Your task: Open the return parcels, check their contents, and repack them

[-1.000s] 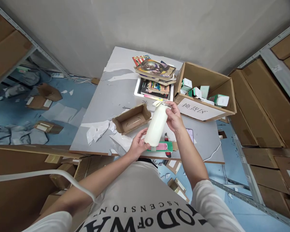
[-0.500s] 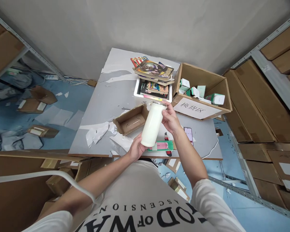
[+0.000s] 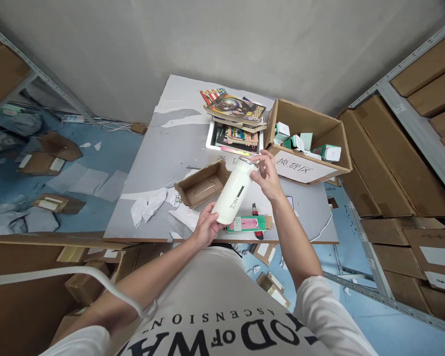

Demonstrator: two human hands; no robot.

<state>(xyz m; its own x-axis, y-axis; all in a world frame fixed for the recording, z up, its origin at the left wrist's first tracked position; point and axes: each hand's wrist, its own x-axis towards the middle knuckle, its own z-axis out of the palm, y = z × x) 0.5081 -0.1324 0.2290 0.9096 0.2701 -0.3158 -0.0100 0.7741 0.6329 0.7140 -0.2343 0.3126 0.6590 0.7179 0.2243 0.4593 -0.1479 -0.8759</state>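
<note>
A white bottle (image 3: 234, 193) with a silvery top and dark lettering is held tilted above the table. My left hand (image 3: 206, 226) grips its lower end. At the upper end, my right hand (image 3: 267, 175) has its fingers closed around the neck. Below the bottle lies a green box with a pink front (image 3: 246, 224), partly over a red and black box cutter (image 3: 258, 234). An open, empty brown carton (image 3: 202, 185) sits just left of the bottle.
Books (image 3: 237, 109) are piled on a white tray (image 3: 209, 141) at the back. Right of them stands a large cardboard box (image 3: 307, 170) with green-and-white boxes inside. Crumpled paper (image 3: 148, 205) lies on the table's left. A phone (image 3: 290, 201) shows partly behind my right arm. Shelves with cartons (image 3: 389, 158) stand right.
The bottle has turned in my hands, so the dark lettering on its side now shows. Both hands keep hold of it, and its top has shifted slightly right.
</note>
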